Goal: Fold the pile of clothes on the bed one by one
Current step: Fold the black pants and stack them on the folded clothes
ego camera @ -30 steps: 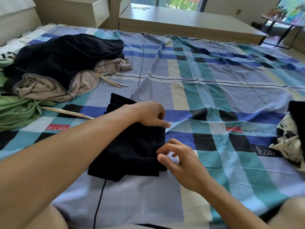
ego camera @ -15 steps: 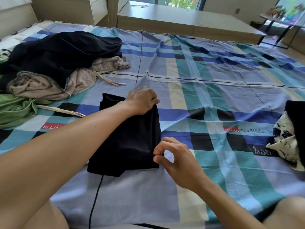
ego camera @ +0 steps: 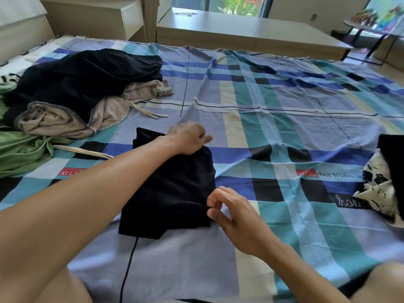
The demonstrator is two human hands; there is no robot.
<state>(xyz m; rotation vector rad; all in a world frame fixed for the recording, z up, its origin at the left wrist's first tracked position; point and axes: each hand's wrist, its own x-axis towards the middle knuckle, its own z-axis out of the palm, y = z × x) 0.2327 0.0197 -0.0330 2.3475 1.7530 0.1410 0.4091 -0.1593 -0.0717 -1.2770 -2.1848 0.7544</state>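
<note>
a folded black garment lies flat on the plaid bed sheet. the left hand grips its far right corner with curled fingers, and the right hand pinches its near right edge. the unfolded pile sits on the sheet's left side.

The left forearm covered the left part of the folded black garment and the end of the sheet's red label. Fingertips of the left hand curled out of sight at the garment's far corner. The green garment ran off the left edge, the patterned garment off the right. Items on the far table were too blurred to identify.
</note>
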